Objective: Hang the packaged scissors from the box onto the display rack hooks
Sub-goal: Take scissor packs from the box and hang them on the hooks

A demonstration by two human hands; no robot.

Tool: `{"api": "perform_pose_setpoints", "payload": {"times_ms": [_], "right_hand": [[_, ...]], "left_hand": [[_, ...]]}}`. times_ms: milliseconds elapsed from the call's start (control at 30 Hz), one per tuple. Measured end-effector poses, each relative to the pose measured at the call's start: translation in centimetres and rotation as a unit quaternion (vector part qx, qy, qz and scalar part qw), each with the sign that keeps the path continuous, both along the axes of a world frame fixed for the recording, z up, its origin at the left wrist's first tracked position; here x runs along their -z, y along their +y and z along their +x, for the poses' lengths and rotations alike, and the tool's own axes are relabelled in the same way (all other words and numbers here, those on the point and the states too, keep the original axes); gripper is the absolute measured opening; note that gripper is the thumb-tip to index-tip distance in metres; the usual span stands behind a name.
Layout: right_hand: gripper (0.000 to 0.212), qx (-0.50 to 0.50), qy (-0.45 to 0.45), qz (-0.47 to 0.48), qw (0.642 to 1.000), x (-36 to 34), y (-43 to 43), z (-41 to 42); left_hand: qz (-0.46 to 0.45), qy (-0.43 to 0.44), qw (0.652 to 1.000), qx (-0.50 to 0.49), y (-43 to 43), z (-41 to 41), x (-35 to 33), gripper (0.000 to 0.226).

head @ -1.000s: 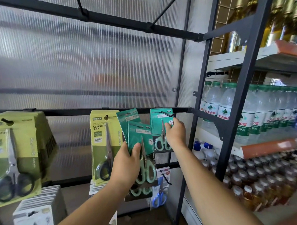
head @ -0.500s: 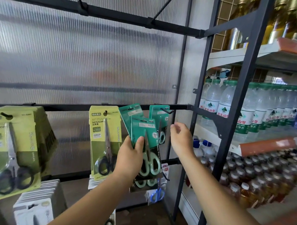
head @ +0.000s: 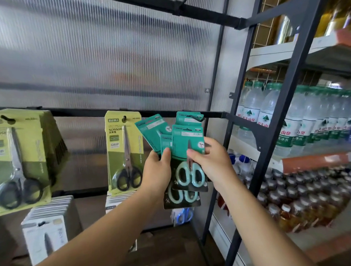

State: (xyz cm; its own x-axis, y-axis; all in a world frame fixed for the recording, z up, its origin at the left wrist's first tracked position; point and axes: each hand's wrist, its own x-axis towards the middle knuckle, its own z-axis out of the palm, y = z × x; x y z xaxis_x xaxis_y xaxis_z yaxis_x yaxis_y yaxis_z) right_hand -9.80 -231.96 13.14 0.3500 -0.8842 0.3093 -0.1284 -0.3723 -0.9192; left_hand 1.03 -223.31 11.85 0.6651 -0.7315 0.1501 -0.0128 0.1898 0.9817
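Observation:
My left hand grips a fanned stack of teal scissor packs in front of the rack. My right hand pinches the front teal pack, whose mint-handled scissors show below the thumb. Behind these, one teal pack hangs on the black hook at the right end of the rack's black crossbar. The box is not in view.
Yellow-green packs of black-handled scissors hang to the left, a thick row further left. White packs and a blue scissors pack hang lower. A black shelf upright and water bottles stand right.
My right hand let go of the teal pack now hanging on the hook, drew back down and left, and took hold of the front pack in my left hand's stack.

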Motion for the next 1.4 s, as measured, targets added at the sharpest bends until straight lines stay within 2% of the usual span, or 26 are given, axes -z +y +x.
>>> {"api": "perform_pose_setpoints", "payload": {"times_ms": [133, 367, 600, 833, 1267, 1400], "right_hand": [[0.030, 0.046, -0.040, -0.016, 0.998, -0.3, -0.1, -0.2], [0.022, 0.113, -0.106, -0.040, 0.987, -1.3, -1.7, -0.8], [0.024, 0.150, -0.037, -0.052, 0.987, -0.3, -4.0, -0.4], [0.031, 0.169, 0.007, -0.080, 0.982, -0.1, -5.9, 1.6], [0.030, 0.181, 0.128, -0.126, 0.967, 0.1, -8.8, 5.6], [0.039, 0.175, 0.124, -0.096, 0.972, 0.1, -7.8, 4.2]], "left_hand": [[0.002, -0.030, 1.000, -0.004, 0.4, 0.4, -0.3, 0.015], [0.013, -0.124, 0.991, -0.053, 0.3, 0.5, -1.4, 0.013], [0.039, -0.128, 0.985, -0.106, 0.7, 1.2, -1.0, 0.018], [0.036, -0.129, 0.988, -0.080, 0.9, 1.2, -1.1, 0.020], [0.023, -0.153, 0.986, -0.056, 1.2, 2.3, -0.9, 0.014], [0.030, -0.155, 0.986, -0.058, 1.2, 2.2, -0.8, 0.015]]}}
